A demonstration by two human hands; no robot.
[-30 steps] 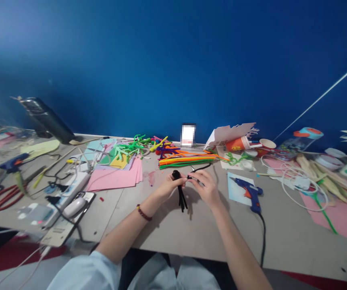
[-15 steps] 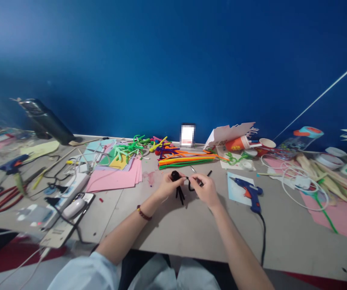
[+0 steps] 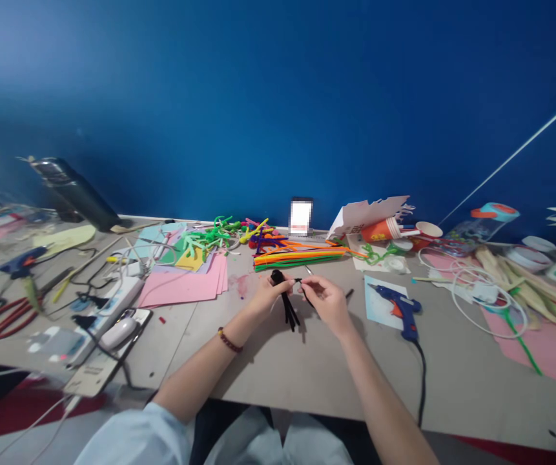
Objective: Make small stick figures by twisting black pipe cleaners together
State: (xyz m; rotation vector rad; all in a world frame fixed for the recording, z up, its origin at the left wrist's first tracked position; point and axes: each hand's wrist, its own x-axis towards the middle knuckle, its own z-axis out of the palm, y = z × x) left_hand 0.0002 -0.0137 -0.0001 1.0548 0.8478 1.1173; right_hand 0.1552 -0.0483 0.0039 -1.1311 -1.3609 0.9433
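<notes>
Black fuzzy stems [image 3: 289,311] clasped by the left hand [image 3: 268,297] need steadying while the right hand [image 3: 327,302] pinches a thin black strand [image 3: 307,297].

Room is found on the bare grey tabletop [image 3: 471,391] nearer than the blue, orange-triggered plastic glue gun [image 3: 407,311], split by its black cord [image 3: 422,381]! Leftward, passage is blocked by the right hand [image 3: 327,302]; rightward, by looped white cable [image 3: 453,290]; behind, by red paper cups [image 3: 378,231].

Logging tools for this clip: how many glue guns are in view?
2. One glue gun lies on light-blue paper, to the right of the right hand; a second glue gun is at the far left. Others may be hidden in the clutter.
</notes>
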